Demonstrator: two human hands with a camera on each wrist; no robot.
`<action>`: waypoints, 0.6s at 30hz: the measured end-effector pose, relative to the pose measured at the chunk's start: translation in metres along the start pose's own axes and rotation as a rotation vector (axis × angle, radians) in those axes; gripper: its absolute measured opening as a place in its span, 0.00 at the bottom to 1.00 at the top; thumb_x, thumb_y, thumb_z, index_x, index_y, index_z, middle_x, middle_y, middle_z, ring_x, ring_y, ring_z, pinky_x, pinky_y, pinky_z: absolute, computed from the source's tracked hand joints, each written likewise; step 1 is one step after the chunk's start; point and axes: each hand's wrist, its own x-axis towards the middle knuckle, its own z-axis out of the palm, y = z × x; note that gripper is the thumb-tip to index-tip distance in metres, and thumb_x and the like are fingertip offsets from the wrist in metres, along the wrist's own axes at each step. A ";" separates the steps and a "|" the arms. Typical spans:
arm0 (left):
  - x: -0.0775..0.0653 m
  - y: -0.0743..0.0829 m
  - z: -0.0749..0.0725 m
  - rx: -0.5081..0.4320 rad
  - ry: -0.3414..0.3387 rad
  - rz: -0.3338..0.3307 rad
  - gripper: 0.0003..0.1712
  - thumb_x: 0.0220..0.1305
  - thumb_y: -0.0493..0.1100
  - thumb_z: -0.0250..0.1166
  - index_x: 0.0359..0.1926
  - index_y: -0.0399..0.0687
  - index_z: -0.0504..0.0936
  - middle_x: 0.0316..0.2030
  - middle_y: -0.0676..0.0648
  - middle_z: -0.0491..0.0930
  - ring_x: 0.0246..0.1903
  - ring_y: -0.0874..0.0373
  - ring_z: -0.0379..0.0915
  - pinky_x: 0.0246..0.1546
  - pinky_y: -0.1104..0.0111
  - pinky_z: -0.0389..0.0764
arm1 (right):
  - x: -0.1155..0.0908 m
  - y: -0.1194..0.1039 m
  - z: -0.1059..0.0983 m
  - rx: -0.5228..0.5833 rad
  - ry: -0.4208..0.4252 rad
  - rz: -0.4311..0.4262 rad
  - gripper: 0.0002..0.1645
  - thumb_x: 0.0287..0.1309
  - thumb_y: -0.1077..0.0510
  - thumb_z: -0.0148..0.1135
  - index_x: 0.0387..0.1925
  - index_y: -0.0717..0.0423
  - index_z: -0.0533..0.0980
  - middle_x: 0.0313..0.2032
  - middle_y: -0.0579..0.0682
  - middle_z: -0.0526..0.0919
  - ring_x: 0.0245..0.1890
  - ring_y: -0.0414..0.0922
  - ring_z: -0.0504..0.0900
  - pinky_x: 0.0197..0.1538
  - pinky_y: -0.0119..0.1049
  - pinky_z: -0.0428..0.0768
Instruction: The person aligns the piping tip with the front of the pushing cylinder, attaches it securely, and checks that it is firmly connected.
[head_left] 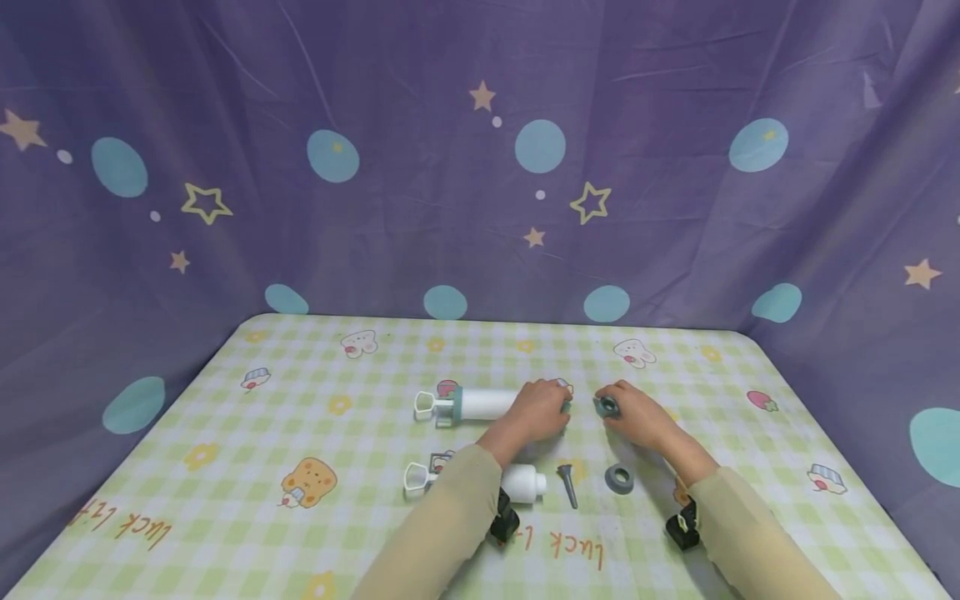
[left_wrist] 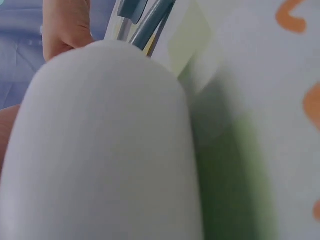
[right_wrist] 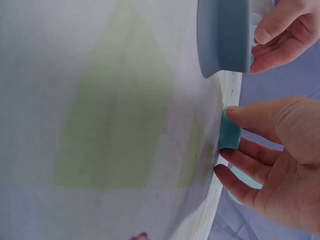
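Observation:
My left hand [head_left: 538, 408] grips the right end of a white plunger tube [head_left: 486, 404], which lies sideways and has a teal collar and a looped handle at its left. A bit of teal shows beyond those fingers. To the right, my right hand [head_left: 636, 414] pinches a small teal ring-shaped cap [right_wrist: 230, 131] between thumb and fingers, close over the cloth. The cap's round opening shows in the head view. A gap separates the two hands.
A second white plunger tube [head_left: 522, 483] lies nearer, partly hidden under my left forearm; it fills much of the left wrist view. Beside it lie a dark grey tapered nozzle [head_left: 567, 486] and a grey ring [head_left: 619, 479]. A checked cloth [head_left: 360, 533] covers the table.

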 end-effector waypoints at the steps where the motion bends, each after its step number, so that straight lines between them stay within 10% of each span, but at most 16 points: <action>1: 0.000 0.000 0.001 0.004 0.004 0.000 0.18 0.60 0.46 0.58 0.52 0.50 0.78 0.49 0.51 0.78 0.47 0.53 0.74 0.47 0.62 0.72 | 0.000 0.000 0.000 0.002 0.005 -0.004 0.22 0.49 0.65 0.63 0.48 0.64 0.73 0.44 0.60 0.75 0.46 0.57 0.75 0.50 0.51 0.73; 18: 0.002 0.002 0.009 -0.005 0.107 -0.122 0.12 0.56 0.40 0.61 0.42 0.54 0.84 0.37 0.53 0.81 0.41 0.57 0.75 0.55 0.59 0.66 | 0.001 -0.003 0.001 -0.049 0.104 0.009 0.13 0.47 0.66 0.62 0.39 0.61 0.79 0.38 0.56 0.76 0.41 0.55 0.75 0.48 0.50 0.73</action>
